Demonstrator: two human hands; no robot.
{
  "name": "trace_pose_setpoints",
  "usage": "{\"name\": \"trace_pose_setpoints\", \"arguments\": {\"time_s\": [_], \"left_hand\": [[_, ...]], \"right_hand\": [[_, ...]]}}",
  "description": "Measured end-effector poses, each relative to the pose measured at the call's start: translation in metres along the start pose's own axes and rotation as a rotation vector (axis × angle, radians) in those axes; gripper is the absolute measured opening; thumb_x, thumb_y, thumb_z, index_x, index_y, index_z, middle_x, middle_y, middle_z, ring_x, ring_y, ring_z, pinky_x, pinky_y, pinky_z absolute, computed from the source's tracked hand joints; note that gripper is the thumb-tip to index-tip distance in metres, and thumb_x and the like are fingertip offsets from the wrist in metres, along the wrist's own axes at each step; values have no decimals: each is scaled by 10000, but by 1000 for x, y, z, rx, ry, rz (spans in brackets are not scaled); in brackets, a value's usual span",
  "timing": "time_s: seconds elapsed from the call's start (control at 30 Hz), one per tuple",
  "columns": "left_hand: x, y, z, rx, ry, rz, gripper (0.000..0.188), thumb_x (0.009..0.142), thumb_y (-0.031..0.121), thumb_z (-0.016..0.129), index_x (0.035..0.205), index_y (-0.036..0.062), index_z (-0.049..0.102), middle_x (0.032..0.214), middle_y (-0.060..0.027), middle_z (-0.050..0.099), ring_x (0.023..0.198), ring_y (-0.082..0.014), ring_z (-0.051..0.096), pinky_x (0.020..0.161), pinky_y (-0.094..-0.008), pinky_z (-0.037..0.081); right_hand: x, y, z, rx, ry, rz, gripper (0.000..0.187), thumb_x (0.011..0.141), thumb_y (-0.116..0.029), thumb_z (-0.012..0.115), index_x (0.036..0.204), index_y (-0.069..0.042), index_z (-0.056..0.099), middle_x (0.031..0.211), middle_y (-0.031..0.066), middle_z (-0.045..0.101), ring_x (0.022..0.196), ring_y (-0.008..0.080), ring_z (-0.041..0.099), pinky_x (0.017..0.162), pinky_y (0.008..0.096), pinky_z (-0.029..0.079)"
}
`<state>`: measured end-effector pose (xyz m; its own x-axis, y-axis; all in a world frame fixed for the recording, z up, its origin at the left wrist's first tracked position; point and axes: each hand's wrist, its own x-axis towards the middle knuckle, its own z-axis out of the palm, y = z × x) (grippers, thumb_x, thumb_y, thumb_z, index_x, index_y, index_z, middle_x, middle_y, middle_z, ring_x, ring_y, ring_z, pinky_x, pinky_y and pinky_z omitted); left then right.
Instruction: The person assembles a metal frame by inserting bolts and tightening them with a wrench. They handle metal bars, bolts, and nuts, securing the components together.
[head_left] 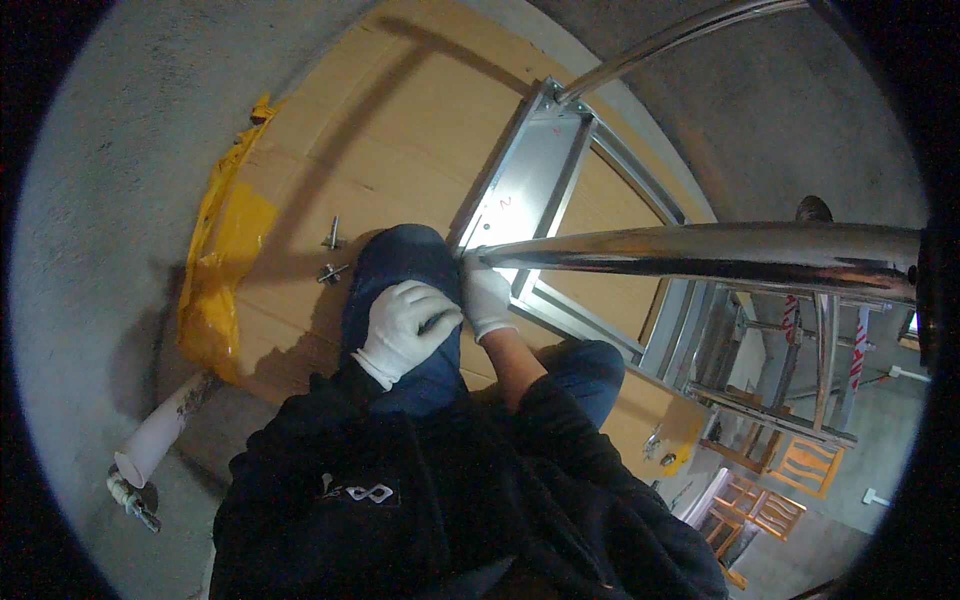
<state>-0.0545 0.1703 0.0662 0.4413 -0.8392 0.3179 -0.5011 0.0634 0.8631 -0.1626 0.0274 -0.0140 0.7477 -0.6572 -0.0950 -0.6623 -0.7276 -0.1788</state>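
Observation:
My left hand (408, 325), in a white glove, rests on my bent knee. Its fingers are curled in toward the thumb; whatever may be inside them is hidden. Beside that knee, my right hand (488, 297), also gloved, reaches to the near corner of a metal frame (507, 205). It touches the lower end of a shiny round metal tube (640, 250) that rises from this corner toward the right. The right fingers are mostly hidden by the tube and the knee, so their grip is unclear.
Cardboard (380, 130) lies under the frame, its left edge wrapped in yellow tape (225, 240). Two bolt assemblies, one upper (333, 235) and one lower (331, 273), lie left of my knee. Another tube (680, 45) rises from the far corner. A white cylinder (155, 440) lies lower left; wooden chairs (805, 467) stand right.

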Motion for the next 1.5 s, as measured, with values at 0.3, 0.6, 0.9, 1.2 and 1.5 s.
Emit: {"name": "trace_pose_setpoints", "arguments": {"time_s": [0.3,0.6,0.9,1.2,1.5], "left_hand": [[0,1,-1,15,-15,-11,63,722,109,701,761,68,675,816,-73,672,796,-258,633,733,-357,499],[-4,1,-1,46,-26,-5,69,726,105,697,775,61,678,826,-77,674,802,-261,631,740,-358,497],[-6,19,6,-220,-28,-294,179,813,112,660,967,21,662,976,-95,669,915,-198,621,823,-308,478],[1,76,14,-664,-316,-443,269,897,184,619,1079,-12,602,1008,-68,649,935,-134,583,834,-276,463],[6,116,-2,-69,-344,11,174,812,152,656,931,26,640,938,-150,630,887,-314,602,791,-380,470]], "right_hand": [[7,-2,2,22,58,-42,150,860,-103,471,946,-43,578,774,175,655,666,358,655,519,472,497],[-9,6,-11,121,40,-16,261,900,-170,497,1131,-52,524,791,179,661,640,304,653,531,413,497],[-85,7,-114,2430,-649,247,735,905,-655,349,1429,-144,287,929,172,638,669,189,603,523,243,444],[-114,-11,-146,2429,-661,89,903,829,-723,377,1476,-120,192,750,197,616,573,223,589,435,258,450],[-132,-24,-180,2846,-927,-194,871,849,-620,492,1491,-157,126,922,316,609,463,245,583,396,250,467]]}}
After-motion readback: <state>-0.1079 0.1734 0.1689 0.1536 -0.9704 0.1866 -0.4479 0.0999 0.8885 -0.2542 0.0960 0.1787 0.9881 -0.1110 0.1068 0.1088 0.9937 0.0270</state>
